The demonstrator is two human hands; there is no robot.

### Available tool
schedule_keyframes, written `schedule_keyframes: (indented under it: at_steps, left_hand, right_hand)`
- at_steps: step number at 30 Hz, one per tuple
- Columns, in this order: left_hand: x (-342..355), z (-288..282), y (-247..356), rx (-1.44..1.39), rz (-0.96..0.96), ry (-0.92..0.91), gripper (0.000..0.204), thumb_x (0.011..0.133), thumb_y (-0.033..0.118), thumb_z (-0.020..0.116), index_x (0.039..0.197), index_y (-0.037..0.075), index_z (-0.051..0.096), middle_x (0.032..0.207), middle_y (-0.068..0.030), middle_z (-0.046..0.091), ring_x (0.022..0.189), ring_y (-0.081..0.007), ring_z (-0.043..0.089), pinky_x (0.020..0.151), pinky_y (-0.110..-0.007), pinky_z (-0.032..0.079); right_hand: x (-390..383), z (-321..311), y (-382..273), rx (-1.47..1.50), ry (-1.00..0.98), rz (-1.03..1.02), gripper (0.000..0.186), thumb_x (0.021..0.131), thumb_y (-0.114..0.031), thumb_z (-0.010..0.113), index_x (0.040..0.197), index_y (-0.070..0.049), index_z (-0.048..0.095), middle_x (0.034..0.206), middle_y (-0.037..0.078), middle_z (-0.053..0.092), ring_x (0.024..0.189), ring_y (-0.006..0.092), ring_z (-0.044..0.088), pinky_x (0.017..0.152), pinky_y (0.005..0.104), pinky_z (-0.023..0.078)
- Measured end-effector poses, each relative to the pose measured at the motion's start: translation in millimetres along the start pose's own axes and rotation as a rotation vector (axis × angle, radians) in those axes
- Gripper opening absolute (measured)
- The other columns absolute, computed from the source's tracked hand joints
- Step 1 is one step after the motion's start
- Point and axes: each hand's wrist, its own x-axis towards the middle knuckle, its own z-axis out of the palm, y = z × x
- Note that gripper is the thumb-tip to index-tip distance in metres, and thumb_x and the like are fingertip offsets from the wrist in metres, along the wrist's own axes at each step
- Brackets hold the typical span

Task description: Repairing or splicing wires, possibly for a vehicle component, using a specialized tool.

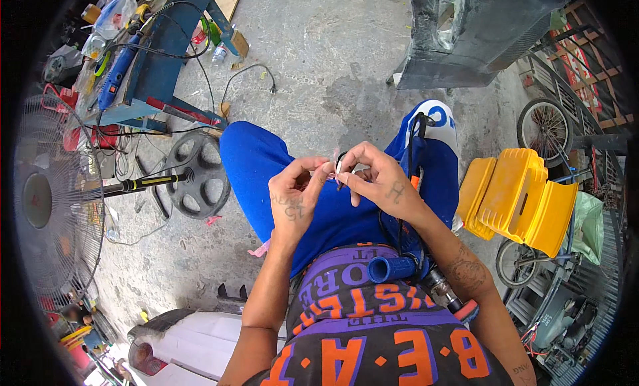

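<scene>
- Fine fingertip work seems in hand: left hand and right hand pinch a small dark-and-white piece over the blue cloth trousers, its kind unclear
- Next move likely calls for a light, steady pinch
- Right: smooth, curved yellow plastic panels; far: rough grey concrete floor

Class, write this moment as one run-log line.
left hand: pinching small pink piece | right hand: pinching small dark piece | waist: blue handle | left: fan | right: yellow parts | fine detail: unclear
</scene>
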Motion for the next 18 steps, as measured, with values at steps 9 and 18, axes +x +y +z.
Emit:
schedule_keyframes:
  at_steps: [9,18]
  left_hand:
    - [0,0,2,-0.176,-0.022,0.034,0.008,0.098,0.006,0.064,0.103,0.000,0.062,0.094,-0.0074,0.071,0.084,-0.0094,0.066,0.070,-0.021,0.052]
    - [0,2,11,-0.145,-0.033,0.008,0.010,0.103,0.013,0.058,0.106,0.004,0.056,0.093,-0.0062,0.071,0.066,-0.0015,0.054,0.051,-0.016,0.035]
  right_hand:
    - [0,-3,6,-0.027,-0.008,-0.053,0.017,0.094,-0.007,0.066,0.107,0.002,0.060,0.094,0.009,0.066,0.067,0.0124,0.067,0.060,0.0238,0.052]
    - [1,-6,-6,-0.098,-0.062,0.091,0.023,0.094,-0.014,0.069,0.105,0.006,0.071,0.096,0.011,0.070,0.064,0.0137,0.069,0.061,0.0247,0.052]
